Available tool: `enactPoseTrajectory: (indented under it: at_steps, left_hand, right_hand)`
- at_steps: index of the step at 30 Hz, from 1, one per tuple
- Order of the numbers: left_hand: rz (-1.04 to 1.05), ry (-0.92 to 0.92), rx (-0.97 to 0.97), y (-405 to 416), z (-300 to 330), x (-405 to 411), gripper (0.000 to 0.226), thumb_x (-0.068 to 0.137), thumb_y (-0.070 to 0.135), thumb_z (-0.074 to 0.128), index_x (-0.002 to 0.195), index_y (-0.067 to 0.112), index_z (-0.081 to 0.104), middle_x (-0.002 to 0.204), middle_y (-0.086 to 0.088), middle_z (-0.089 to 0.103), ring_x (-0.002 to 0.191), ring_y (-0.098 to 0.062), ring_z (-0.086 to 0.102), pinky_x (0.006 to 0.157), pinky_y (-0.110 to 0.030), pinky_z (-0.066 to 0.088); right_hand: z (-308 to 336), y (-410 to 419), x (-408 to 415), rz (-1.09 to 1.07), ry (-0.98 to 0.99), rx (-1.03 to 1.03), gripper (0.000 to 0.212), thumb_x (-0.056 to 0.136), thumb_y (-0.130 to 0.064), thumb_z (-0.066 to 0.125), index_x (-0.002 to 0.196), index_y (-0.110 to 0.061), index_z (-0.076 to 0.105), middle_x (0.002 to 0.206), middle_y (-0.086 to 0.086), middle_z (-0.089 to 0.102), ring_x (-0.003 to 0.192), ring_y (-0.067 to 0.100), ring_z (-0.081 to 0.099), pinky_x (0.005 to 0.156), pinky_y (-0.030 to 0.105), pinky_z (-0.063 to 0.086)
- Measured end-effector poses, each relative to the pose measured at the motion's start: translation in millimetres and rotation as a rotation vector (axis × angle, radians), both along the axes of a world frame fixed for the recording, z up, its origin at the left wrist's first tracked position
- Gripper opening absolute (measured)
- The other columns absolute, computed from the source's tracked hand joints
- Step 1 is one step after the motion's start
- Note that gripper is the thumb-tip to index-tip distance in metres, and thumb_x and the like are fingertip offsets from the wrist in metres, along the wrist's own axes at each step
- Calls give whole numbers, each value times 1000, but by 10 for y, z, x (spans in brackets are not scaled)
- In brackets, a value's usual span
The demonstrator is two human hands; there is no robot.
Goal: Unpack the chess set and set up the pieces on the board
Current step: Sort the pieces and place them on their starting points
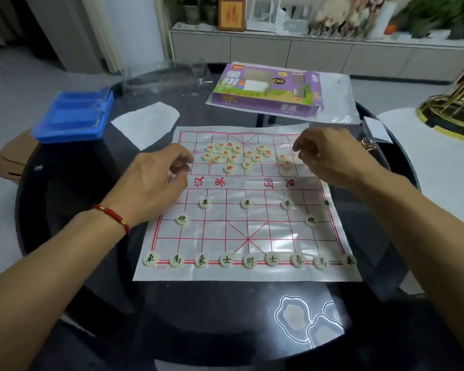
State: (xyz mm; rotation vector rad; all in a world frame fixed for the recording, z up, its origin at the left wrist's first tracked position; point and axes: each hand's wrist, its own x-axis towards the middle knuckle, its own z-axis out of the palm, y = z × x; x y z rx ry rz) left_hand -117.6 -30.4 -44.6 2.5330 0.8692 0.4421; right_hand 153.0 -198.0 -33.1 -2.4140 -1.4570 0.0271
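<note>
Black pieces (226, 260) stand in rank on the near half of the board (248, 238), spread on a dark worktop (204, 311); red pieces (232, 156) lie heaped on the far half. The left hand (156, 186) and right hand (330, 156) hover either side of the heap, fingers curled; whether either grips a piece cannot be told. The box (268, 89) lies beyond.

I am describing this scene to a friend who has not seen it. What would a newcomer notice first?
First, the white board with red lines on the dark round table, its near side neatly lined with black-lettered pieces. Next, the loose heap of red-lettered pieces on the far half, with the left hand and right hand reaching in beside it. Behind lie a purple box and, far left, a blue tray.
</note>
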Motion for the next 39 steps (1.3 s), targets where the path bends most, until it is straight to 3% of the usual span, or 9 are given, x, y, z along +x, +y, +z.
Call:
enactPoseTrajectory:
  at_steps: [3, 6, 9, 17, 22, 27, 31, 35, 39]
  left_hand:
    - [-5, 81, 6, 24, 5, 156, 20, 97, 20, 58, 116, 28, 56, 103, 5, 71, 86, -11, 66, 80, -34, 58]
    - [-3, 133, 38, 26, -44, 167, 23, 97, 20, 58, 119, 27, 55, 105, 7, 73, 78, -9, 63, 77, -30, 57]
    - [-21, 104, 42, 47, -87, 117, 21, 95, 16, 59, 113, 26, 56, 105, 11, 74, 74, -4, 59, 83, -29, 54]
    - [14, 138, 9, 62, -99, -57, 23, 94, 19, 62, 116, 27, 60, 102, 17, 69, 80, 8, 55, 70, -6, 36]
    - [23, 130, -20, 39, -69, -41, 24, 94, 20, 62, 117, 27, 61, 106, 12, 69, 95, -6, 62, 82, -18, 47]
    - [-9, 48, 44, 4, -42, 147, 24, 95, 20, 62, 118, 26, 64, 111, 9, 67, 100, -7, 60, 87, -20, 47]
    - [19, 21, 54, 79, -53, 278, 24, 95, 18, 62, 118, 24, 64, 116, 5, 65, 100, -9, 56, 91, -25, 48]
    - [41, 15, 59, 117, -87, 279, 24, 94, 17, 63, 117, 24, 66, 117, 3, 65, 100, -9, 54, 92, -28, 49]
    - [-14, 34, 89, 93, -129, 263, 23, 95, 20, 62, 117, 25, 65, 115, 6, 62, 101, -8, 53, 93, -27, 47]
  right_hand:
    - [-49, 14, 66, -16, -32, -31, 23, 94, -13, 59, 112, -20, 72, 106, 2, 75, 97, 23, 69, 82, 46, 60]
    - [-76, 15, 65, -5, -46, -108, 27, 93, -11, 61, 118, -18, 69, 105, 1, 76, 97, 23, 70, 81, 44, 60]
    - [-92, 31, 57, 12, -78, -136, 29, 91, -10, 64, 119, -19, 69, 102, -1, 77, 96, 22, 69, 81, 42, 60]
    - [-113, 23, -11, 57, -41, -102, 28, 88, -12, 67, 112, -23, 71, 96, -7, 77, 90, 17, 71, 78, 39, 60]
    - [-132, 40, -9, 41, -44, -25, 21, 93, -29, 68, 113, -23, 69, 99, -6, 74, 90, 17, 68, 76, 37, 58]
    - [-182, 187, -100, -9, -32, -94, 43, 84, -56, 71, 111, -25, 56, 99, -9, 64, 87, 17, 60, 64, 32, 47]
    - [-236, 262, -152, -16, -17, -123, 36, 88, -39, 71, 113, -25, 49, 102, -5, 66, 88, 22, 62, 73, 41, 56]
    - [-186, 158, -25, 24, 75, -78, 30, 88, -23, 71, 112, -24, 53, 100, -9, 66, 85, 16, 61, 75, 43, 57]
    - [-165, 5, 142, 13, 96, -64, 27, 87, -25, 73, 108, -27, 57, 92, -12, 63, 80, 12, 61, 73, 44, 58]
